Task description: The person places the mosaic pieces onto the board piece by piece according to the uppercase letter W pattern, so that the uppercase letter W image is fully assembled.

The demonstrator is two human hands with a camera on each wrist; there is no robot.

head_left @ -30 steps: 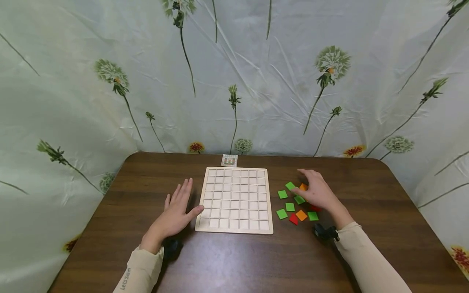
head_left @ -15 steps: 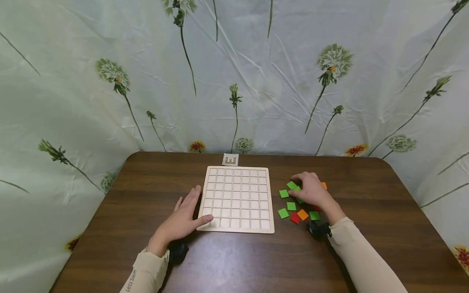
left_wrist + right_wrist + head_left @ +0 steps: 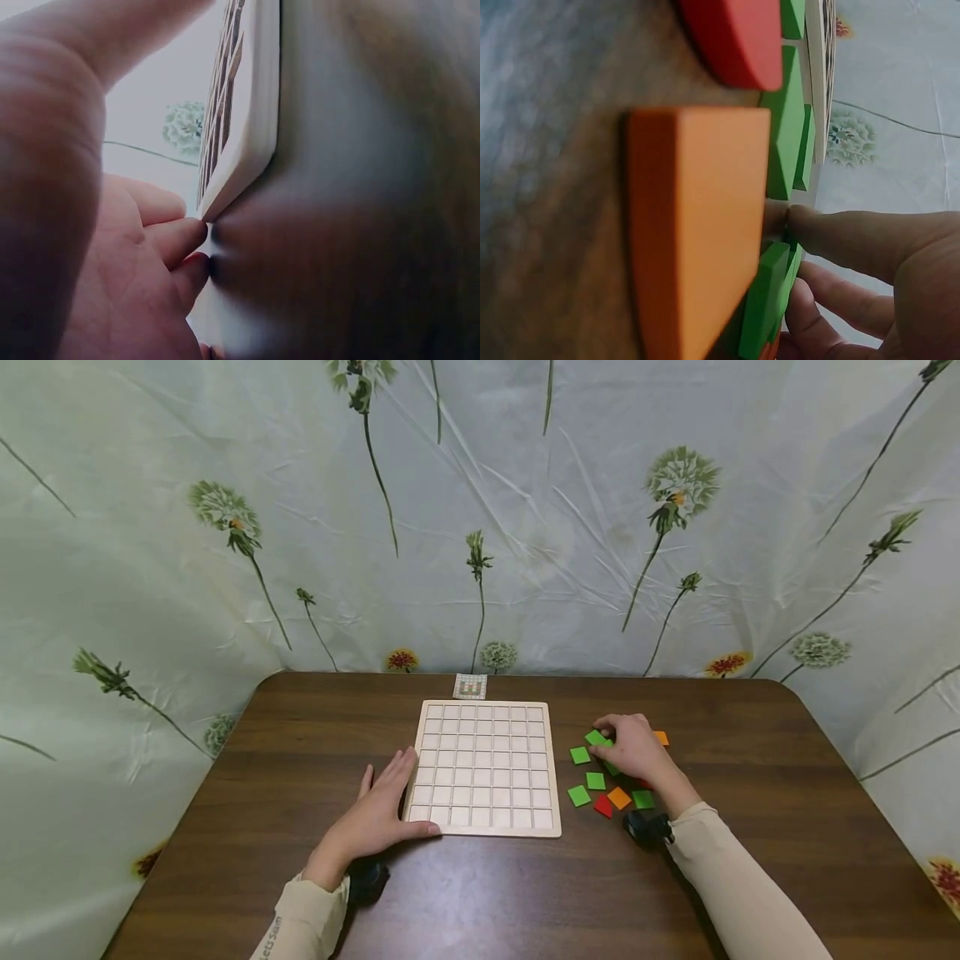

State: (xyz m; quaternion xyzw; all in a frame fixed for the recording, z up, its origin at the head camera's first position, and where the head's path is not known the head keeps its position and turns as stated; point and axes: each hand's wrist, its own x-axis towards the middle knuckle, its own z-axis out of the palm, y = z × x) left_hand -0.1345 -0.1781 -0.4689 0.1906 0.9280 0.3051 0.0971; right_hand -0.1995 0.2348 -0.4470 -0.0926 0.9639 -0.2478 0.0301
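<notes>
While left hand (image 3: 375, 822) steadies, grid board (image 3: 483, 767) unfilled

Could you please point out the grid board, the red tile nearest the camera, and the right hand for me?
Board (image 3: 483, 768), head view, middle of its grid.
Red tile (image 3: 602, 807), head view, its centre.
Right hand (image 3: 636, 750), head view, back of the hand.

- One wooden grid board (image 3: 483, 768), seven cells across and seven deep.
- One small pattern card (image 3: 470, 687), just behind the board.
- Six green tiles (image 3: 578, 795) in view right of the board.
- Two orange tiles (image 3: 618, 797) right of the board.
- One red tile (image 3: 602, 807) plainly visible; another red edge partly hidden.
- Two hands.
</notes>
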